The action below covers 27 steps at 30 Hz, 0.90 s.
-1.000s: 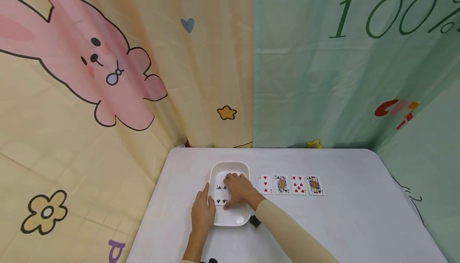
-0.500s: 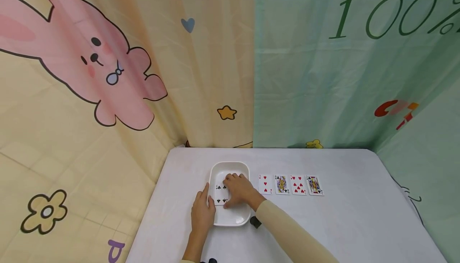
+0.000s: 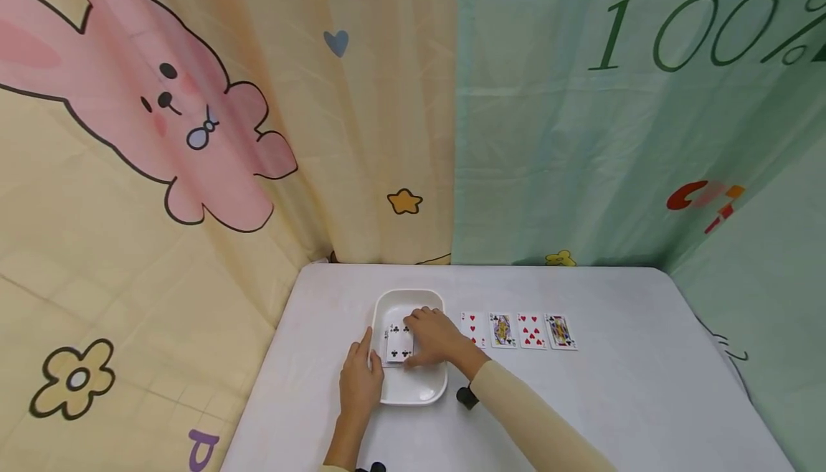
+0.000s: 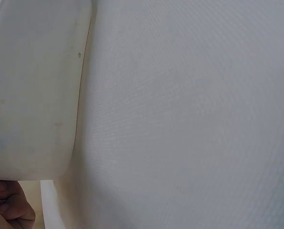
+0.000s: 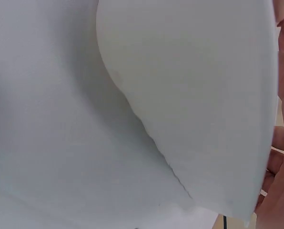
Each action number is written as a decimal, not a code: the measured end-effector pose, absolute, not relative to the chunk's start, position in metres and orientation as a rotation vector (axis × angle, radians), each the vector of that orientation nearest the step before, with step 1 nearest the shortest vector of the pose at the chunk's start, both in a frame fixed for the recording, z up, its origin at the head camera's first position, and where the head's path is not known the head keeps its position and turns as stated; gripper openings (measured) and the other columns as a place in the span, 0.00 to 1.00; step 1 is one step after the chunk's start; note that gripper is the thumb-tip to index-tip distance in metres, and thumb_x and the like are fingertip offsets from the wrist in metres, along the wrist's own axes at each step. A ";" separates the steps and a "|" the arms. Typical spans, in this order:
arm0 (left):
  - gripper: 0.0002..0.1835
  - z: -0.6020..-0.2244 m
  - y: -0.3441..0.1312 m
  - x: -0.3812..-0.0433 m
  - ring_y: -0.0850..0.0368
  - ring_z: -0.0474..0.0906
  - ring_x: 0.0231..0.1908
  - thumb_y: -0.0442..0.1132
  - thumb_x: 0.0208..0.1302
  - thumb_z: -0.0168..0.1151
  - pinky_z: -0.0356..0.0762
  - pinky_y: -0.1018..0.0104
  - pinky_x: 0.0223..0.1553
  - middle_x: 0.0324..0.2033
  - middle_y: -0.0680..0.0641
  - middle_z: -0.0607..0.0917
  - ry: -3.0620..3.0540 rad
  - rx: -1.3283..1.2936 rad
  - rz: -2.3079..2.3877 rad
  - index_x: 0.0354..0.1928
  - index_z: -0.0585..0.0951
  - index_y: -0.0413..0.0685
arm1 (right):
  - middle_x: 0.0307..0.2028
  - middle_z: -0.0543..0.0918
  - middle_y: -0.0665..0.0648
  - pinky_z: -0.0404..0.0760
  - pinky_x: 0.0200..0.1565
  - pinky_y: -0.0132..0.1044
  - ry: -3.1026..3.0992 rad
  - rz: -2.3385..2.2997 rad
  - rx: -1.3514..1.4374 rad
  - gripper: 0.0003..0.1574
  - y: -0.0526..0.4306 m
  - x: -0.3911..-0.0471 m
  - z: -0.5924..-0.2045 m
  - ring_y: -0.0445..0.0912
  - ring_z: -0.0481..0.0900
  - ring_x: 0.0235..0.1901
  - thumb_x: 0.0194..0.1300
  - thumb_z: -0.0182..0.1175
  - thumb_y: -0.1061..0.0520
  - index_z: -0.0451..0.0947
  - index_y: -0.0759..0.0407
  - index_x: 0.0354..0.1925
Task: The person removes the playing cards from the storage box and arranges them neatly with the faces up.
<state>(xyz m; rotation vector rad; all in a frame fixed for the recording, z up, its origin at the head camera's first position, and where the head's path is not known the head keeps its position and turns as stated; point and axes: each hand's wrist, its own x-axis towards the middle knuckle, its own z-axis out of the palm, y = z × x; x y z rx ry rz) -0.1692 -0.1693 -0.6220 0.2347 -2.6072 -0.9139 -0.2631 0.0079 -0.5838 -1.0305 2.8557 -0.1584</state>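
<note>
In the head view, a white tray (image 3: 414,390) stands left of the table's middle with playing cards in it. My right hand (image 3: 436,334) reaches over its right side and pinches the four of clubs (image 3: 400,343) by its top and bottom edges, fingers at the top and thumb at the bottom. Part of another card (image 3: 386,354) shows from under it at the left. My left hand (image 3: 361,380) holds the tray's left side, thumb at the rim. Both wrist views show mostly the tray's outer wall (image 4: 37,90), with fingers (image 5: 275,164) at the right edge of the right one.
Right of the tray lie several face-up cards in a row: a three of hearts (image 3: 473,330), a queen of clubs (image 3: 502,331), a seven of hearts (image 3: 532,331) and a further face card (image 3: 561,332). Curtains (image 3: 548,120) stand behind the white table (image 3: 632,386).
The four of clubs has shifted up and right in my right hand, baring a strip of a card beneath it. My left hand stays at the tray; the head view has turned slightly.
</note>
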 end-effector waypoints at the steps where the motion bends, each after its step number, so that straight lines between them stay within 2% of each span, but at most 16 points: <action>1: 0.27 -0.622 -0.170 -0.169 0.58 0.68 0.24 0.32 0.69 0.62 0.72 0.63 0.27 0.34 0.45 0.79 -2.605 0.235 -0.914 0.70 0.76 0.44 | 0.61 0.81 0.53 0.75 0.63 0.44 2.858 -0.181 -1.034 0.56 0.012 -0.263 -0.582 0.48 0.76 0.60 0.50 0.70 0.24 0.74 0.52 0.68; 9: 0.27 -0.619 -0.169 -0.170 0.59 0.69 0.25 0.35 0.71 0.59 0.71 0.67 0.27 0.36 0.45 0.80 -2.636 0.266 -0.946 0.71 0.75 0.45 | 0.63 0.79 0.55 0.76 0.64 0.49 2.879 -0.405 -0.978 0.56 0.049 -0.260 -0.565 0.51 0.76 0.61 0.51 0.73 0.29 0.73 0.56 0.69; 17: 0.27 -0.620 -0.169 -0.170 0.58 0.68 0.25 0.34 0.71 0.59 0.70 0.67 0.28 0.36 0.44 0.80 -2.645 0.266 -0.941 0.72 0.74 0.44 | 0.64 0.78 0.55 0.75 0.66 0.52 2.956 -0.448 -0.855 0.57 0.095 -0.258 -0.552 0.52 0.75 0.64 0.51 0.74 0.29 0.72 0.55 0.71; 27: 0.28 -0.623 -0.169 -0.170 0.59 0.68 0.26 0.35 0.71 0.60 0.68 0.69 0.28 0.37 0.45 0.80 -2.659 0.291 -0.937 0.73 0.73 0.45 | 0.65 0.78 0.54 0.74 0.67 0.55 3.000 -0.472 -0.742 0.56 0.134 -0.231 -0.554 0.52 0.74 0.65 0.50 0.75 0.30 0.73 0.52 0.70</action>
